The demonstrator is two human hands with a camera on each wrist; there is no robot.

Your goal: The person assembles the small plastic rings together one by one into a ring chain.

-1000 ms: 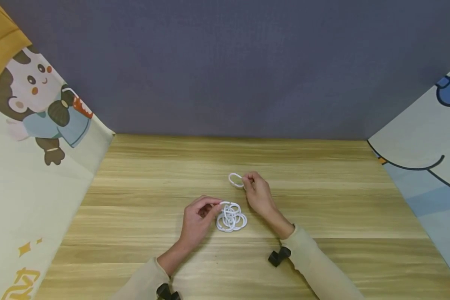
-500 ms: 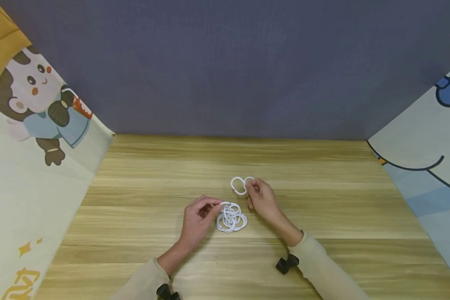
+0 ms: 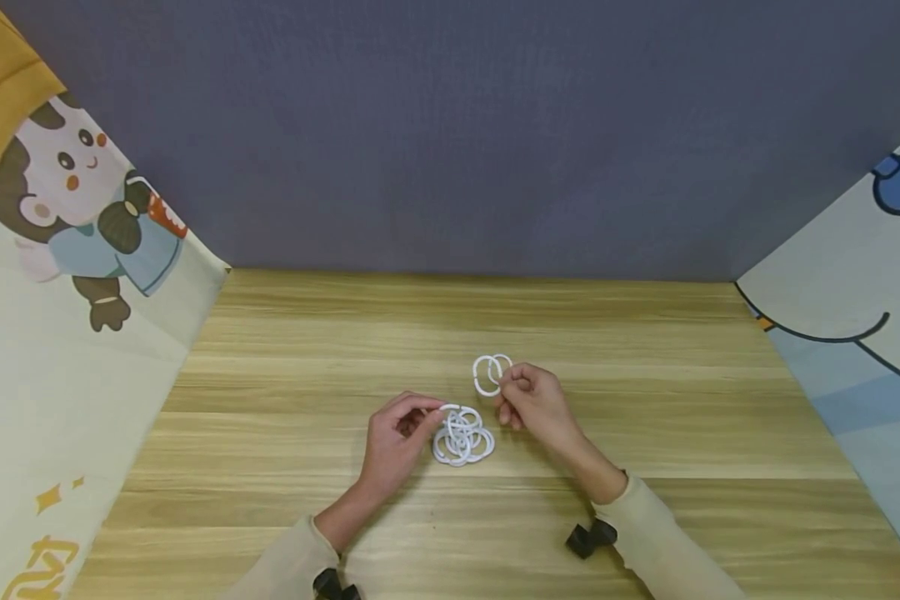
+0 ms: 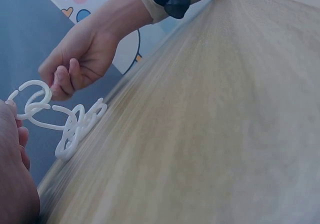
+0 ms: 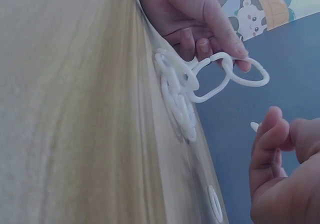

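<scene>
My left hand (image 3: 393,437) pinches a white plastic split ring (image 5: 248,83) between thumb and fingertips, beside a small heap of interlinked rings (image 3: 461,439) on the table. That ring is linked into the heap by another ring (image 5: 212,95), which hangs between them in the right wrist view. Just beyond and to the right, my right hand (image 3: 536,400) pinches another white ring (image 3: 503,356), mostly covered by its fingers in the right wrist view. A second ring (image 3: 476,375) overlaps it on the left; I cannot tell whether the two are linked.
The wood-grain table (image 3: 645,350) stretches around both hands. A dark blue-grey panel (image 3: 450,142) stands at its far edge, with cartoon-printed panels (image 3: 142,333) at the left and right sides. Black devices (image 3: 591,537) sit on both wrists.
My right hand has come nearer and slightly right, bringing its ring along. The other ring has shifted the same way, and the two now overlap more. My left hand and the heap stay still.
</scene>
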